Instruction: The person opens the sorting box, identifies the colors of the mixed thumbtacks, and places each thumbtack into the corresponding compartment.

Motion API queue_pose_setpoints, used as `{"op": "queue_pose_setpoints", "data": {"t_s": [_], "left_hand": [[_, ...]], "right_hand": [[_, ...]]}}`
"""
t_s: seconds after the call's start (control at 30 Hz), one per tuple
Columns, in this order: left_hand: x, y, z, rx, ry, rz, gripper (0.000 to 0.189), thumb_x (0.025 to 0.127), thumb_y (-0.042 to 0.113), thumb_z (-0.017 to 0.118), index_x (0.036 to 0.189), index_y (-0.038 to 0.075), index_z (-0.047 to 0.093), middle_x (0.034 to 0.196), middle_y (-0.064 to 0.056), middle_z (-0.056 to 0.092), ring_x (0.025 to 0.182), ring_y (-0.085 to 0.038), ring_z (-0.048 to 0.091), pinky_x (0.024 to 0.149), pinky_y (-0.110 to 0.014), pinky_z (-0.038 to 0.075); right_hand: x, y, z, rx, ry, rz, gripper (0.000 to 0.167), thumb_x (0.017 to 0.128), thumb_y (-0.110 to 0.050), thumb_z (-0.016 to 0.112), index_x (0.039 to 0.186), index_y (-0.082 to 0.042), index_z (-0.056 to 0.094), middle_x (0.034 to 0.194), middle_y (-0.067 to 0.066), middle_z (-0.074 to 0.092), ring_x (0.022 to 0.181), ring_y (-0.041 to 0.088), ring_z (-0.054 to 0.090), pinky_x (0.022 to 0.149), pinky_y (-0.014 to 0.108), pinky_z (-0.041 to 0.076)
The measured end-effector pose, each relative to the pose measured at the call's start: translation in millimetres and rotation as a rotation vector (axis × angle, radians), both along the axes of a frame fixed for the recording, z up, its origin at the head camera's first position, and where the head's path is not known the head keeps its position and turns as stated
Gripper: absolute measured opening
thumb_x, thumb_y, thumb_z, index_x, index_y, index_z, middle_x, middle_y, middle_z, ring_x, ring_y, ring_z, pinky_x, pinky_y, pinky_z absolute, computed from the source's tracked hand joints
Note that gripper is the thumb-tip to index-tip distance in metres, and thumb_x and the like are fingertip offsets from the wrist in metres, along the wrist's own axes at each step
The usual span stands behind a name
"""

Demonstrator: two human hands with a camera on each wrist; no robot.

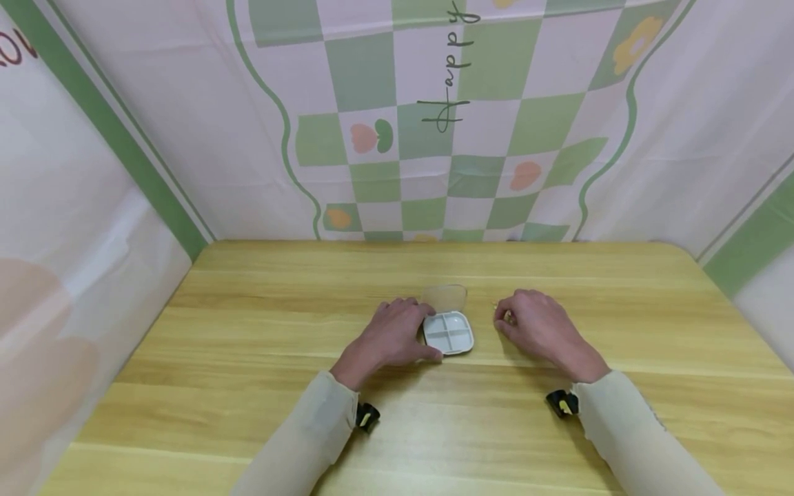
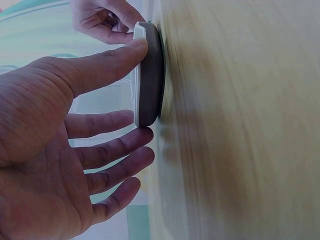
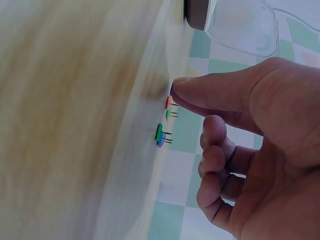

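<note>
A small pill box (image 1: 449, 333) lies on the table with its clear lid (image 1: 448, 297) folded back and several white compartments facing up. My left hand (image 1: 400, 334) holds it from the left, thumb on the near edge and fingertips at the far side. The left wrist view shows the box's dark base (image 2: 151, 75) between thumb and fingers. To the right of the box, my right hand (image 1: 538, 324) pinches a dark blue thumbtack (image 3: 172, 90) between thumb and index finger, close to the tabletop. Beside those fingertips lie an orange thumbtack (image 3: 168, 103) and green thumbtacks (image 3: 159, 132), points up.
A blue thumbtack (image 3: 161, 142) lies behind a green one. The wooden table (image 1: 248, 386) ends at a hanging cloth (image 1: 428, 138) with green and white checks. Another cloth panel (image 1: 74, 275) hangs along the left edge.
</note>
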State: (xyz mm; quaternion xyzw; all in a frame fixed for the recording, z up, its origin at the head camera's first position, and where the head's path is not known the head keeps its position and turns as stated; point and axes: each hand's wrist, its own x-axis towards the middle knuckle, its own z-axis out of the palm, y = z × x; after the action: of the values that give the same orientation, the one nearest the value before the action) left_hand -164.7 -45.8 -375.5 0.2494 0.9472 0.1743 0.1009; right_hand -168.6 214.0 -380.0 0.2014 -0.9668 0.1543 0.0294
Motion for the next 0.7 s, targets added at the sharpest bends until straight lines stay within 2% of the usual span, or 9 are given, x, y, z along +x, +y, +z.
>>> {"op": "queue_pose_setpoints", "data": {"t_s": [0.17,0.4,0.7], "left_hand": [[0.4,0.3,1.4,-0.004,-0.007,0.003,0.074,0.081,0.047,0.085,0.14,0.012,0.059,0.131,-0.005,0.061,0.119,-0.024,0.054,0.105,-0.045,0.038],[0.1,0.6,1.1,-0.01,-0.004,0.002,0.075,0.081,0.047,0.085,0.14,0.011,0.058,0.13,-0.005,0.061,0.117,-0.024,0.054,0.105,-0.046,0.038],[-0.2,0.1,0.9,-0.006,-0.005,0.005,0.075,0.08,0.048,0.085,0.14,0.011,0.059,0.127,-0.004,0.062,0.115,-0.022,0.055,0.104,-0.044,0.039]], "right_hand": [[0.8,-0.9,2.1,-0.032,-0.026,-0.007,0.004,0.089,-0.009,0.074,0.086,-0.011,0.076,0.077,-0.002,0.061,0.072,0.017,0.054,0.067,0.04,0.047],[1.2,-4.3,7.9,-0.11,-0.079,-0.006,0.005,0.093,-0.009,0.072,0.09,-0.011,0.076,0.07,-0.002,0.052,0.064,0.016,0.045,0.062,0.035,0.036],[2.8,-8.5,13.2,-0.255,-0.106,0.072,0.005,0.094,-0.009,0.072,0.092,-0.011,0.076,0.074,-0.004,0.056,0.068,0.014,0.048,0.061,0.03,0.04]]}}
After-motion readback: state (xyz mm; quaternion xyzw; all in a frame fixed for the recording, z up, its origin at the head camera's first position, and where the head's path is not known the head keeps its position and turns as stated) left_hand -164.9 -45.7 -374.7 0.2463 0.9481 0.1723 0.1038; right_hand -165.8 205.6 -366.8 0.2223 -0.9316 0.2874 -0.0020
